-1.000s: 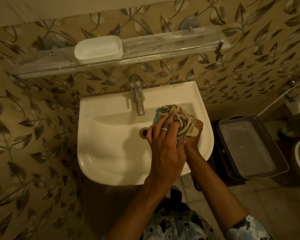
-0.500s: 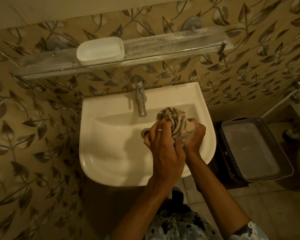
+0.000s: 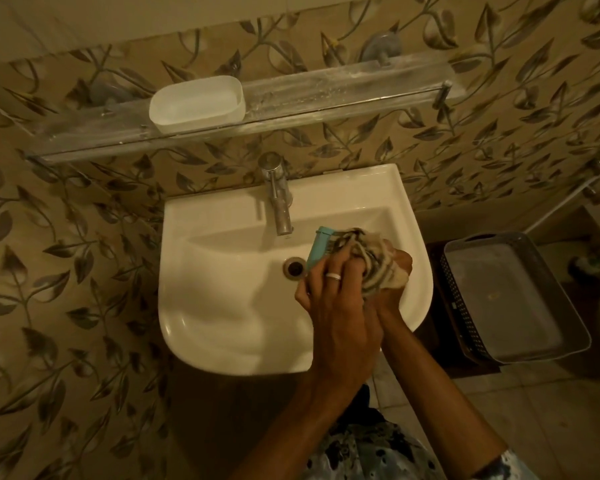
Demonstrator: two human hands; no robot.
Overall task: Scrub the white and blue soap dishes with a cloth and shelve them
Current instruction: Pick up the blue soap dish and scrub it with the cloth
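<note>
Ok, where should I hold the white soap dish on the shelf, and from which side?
Probably from above, pinching the two long walls of the white soap dish near the rim. It sits open side up on the glass shelf, and the front rail blocks a low frontal approach.

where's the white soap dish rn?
Head view, upper left: the white dish sits on the wall shelf, left of the shelf's middle, above and to the left of the tap.

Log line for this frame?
phase: scrub | left hand: holds blue soap dish | right hand: grips cloth | white soap dish: on shelf
</note>
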